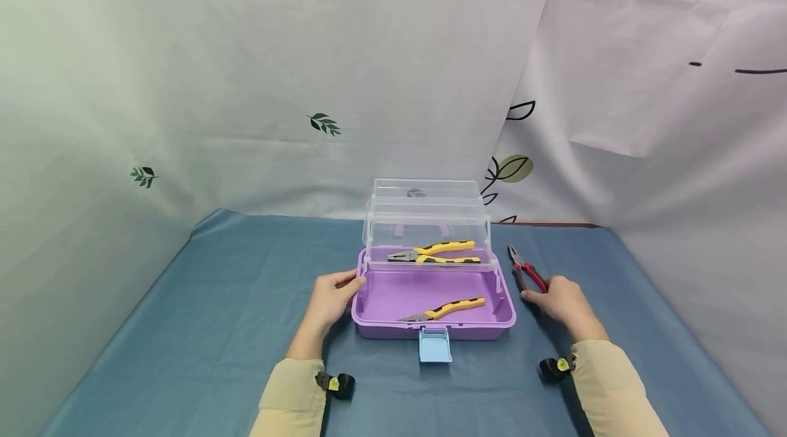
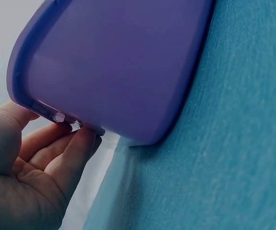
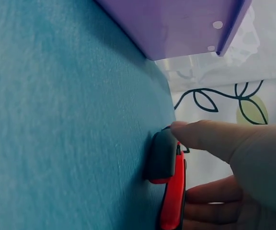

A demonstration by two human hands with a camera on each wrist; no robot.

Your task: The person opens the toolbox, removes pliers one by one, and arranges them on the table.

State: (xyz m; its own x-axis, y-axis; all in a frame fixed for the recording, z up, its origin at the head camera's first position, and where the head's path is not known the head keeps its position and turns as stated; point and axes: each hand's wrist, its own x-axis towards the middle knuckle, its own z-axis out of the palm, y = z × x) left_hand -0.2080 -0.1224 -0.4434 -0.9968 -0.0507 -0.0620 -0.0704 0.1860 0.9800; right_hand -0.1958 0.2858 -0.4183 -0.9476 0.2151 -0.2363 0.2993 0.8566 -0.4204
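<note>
A purple toolbox (image 1: 434,332) with a clear raised tray and lid stands on the blue cloth. One yellow-black pair of pliers (image 1: 455,307) lies in its base, another (image 1: 445,246) in the clear tray. My left hand (image 1: 330,297) grips the box's left rim; in the left wrist view the thumb and fingers (image 2: 80,148) hold the purple edge (image 2: 42,108). Right of the box, my right hand (image 1: 564,300) has thumb and fingers around the handles of red-black pliers (image 1: 533,275), whose jaws point away. The right wrist view shows the red handle (image 3: 174,201) between thumb and fingers.
A light blue latch (image 1: 435,345) hangs down at the box's front. The clear lid (image 1: 424,189) stands raised at the back. Blue cloth (image 1: 246,273) covers the table, and a pale printed curtain (image 1: 399,82) hangs behind it.
</note>
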